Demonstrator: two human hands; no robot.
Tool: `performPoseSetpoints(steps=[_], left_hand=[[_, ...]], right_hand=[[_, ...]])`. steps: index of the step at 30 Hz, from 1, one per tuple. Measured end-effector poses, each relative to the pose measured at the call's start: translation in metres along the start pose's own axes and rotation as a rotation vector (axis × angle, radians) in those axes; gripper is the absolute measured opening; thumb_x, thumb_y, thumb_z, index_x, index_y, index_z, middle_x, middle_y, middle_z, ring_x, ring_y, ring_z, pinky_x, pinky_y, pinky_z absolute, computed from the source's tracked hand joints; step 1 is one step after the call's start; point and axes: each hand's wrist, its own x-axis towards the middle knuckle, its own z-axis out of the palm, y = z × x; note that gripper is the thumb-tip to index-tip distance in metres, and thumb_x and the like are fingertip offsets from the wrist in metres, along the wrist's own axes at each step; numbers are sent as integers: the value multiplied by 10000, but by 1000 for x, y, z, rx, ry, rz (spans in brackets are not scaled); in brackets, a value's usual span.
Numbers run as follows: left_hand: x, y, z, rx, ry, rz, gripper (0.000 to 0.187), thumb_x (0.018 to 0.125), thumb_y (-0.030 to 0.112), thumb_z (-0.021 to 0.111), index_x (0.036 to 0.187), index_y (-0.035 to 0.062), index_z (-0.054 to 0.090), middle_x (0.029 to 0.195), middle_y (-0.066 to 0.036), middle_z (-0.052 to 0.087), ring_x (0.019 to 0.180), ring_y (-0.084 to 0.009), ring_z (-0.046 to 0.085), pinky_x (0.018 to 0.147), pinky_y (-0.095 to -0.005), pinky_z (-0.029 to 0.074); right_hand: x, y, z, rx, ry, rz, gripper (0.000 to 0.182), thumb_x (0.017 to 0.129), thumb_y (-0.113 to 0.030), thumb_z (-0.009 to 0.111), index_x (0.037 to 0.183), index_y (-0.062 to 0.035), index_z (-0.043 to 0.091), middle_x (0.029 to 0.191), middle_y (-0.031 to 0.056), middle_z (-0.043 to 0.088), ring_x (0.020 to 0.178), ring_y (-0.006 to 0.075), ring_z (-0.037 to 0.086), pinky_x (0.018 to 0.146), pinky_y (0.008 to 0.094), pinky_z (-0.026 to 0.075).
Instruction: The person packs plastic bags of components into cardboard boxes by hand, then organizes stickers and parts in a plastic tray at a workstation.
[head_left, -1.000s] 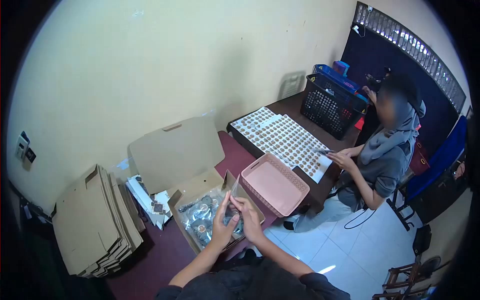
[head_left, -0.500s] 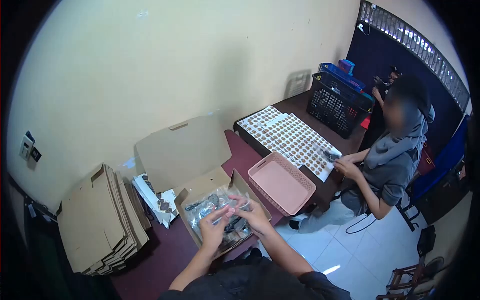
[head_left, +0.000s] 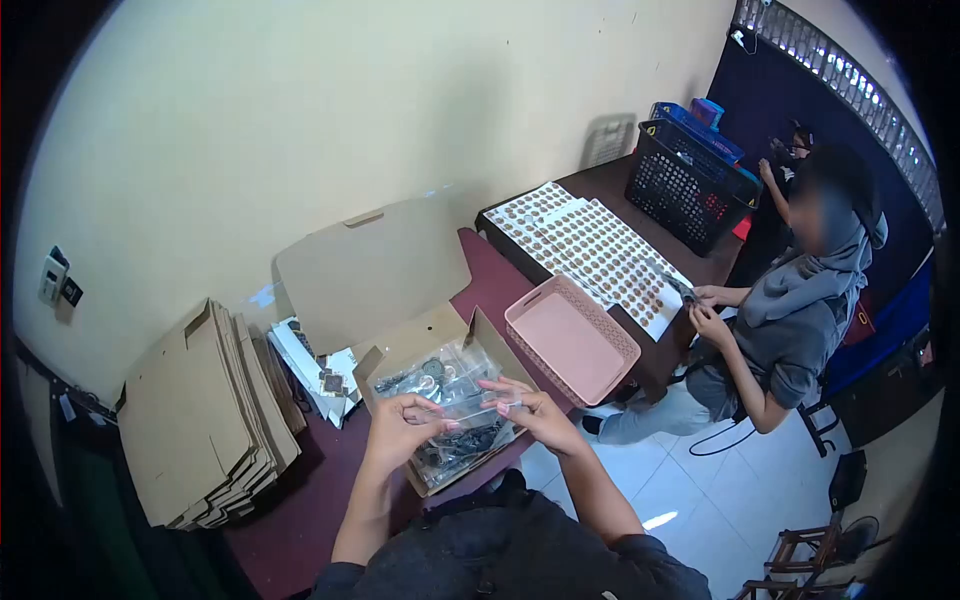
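Note:
A clear plastic bag (head_left: 467,407) is stretched flat between my two hands. My left hand (head_left: 398,432) pinches its left end, and my right hand (head_left: 545,412) grips the right end. Both hands hover over an open cardboard box (head_left: 428,328), whose lid (head_left: 375,270) leans up toward the wall. Inside the box lie several clear bags (head_left: 455,362) with dark and round parts, along with a dark bundle (head_left: 465,440) below my hands. What the parts are is too small to tell.
A pink plastic basket (head_left: 572,340) stands right of the box. Stacked flattened cardboard boxes (head_left: 200,420) lean at left, beside white printed card pieces (head_left: 315,375). Printed sticker sheets (head_left: 590,250) and a black crate (head_left: 690,185) occupy the far table, where a co-worker (head_left: 800,310) handles a dark item.
My hands have drawn apart, and the clear bag between them now lies stretched out rather than bunched. The view has shifted slightly. The co-worker's hands have moved a little.

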Motion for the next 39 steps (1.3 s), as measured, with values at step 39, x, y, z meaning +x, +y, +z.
performPoseSetpoints(steps=[39], left_hand=[[-22, 11, 3, -100, 107, 418, 319, 781, -40, 589, 1097, -4, 570, 871, -85, 640, 824, -150, 611, 769, -249, 463]], right_hand=[[-24, -24, 9, 198, 217, -69, 241, 895, -178, 518, 950, 19, 645, 916, 90, 649, 852, 149, 584, 801, 289, 435]])
